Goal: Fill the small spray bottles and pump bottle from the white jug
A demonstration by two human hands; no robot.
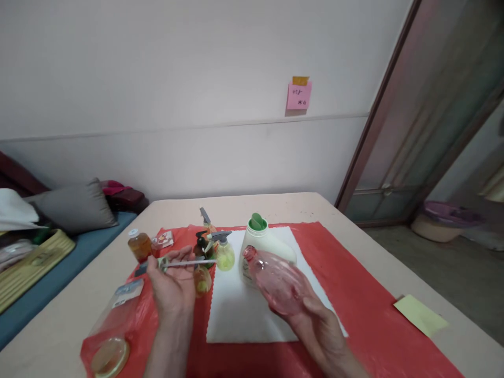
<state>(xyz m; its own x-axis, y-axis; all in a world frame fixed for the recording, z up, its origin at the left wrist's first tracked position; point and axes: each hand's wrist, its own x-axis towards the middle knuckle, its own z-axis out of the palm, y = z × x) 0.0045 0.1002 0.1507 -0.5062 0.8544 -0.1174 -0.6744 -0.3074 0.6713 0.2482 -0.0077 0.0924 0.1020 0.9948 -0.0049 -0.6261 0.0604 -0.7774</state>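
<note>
My left hand (173, 283) is turned palm up, its thumb and fingers closed on a trigger sprayer (139, 270). The sprayer's thin straw (191, 262) points right across the palm. My right hand (318, 320) grips the base of a see-through pinkish bottle (279, 281), tilted with its uncapped neck toward the upper left. Behind that bottle is a white jug (275, 244) with a green-rimmed spout. Beyond my left hand are a spray bottle (225, 255) of yellow-green liquid and a dark pump bottle (201, 245).
A white cloth (248, 320) lies over red plastic sheeting (334, 262). To the left are an amber bottle (139, 245) and a clear container (122, 315) with a gold lid. A yellow note (419, 315) lies near the right edge; a grey pillow (76, 205) is at far left.
</note>
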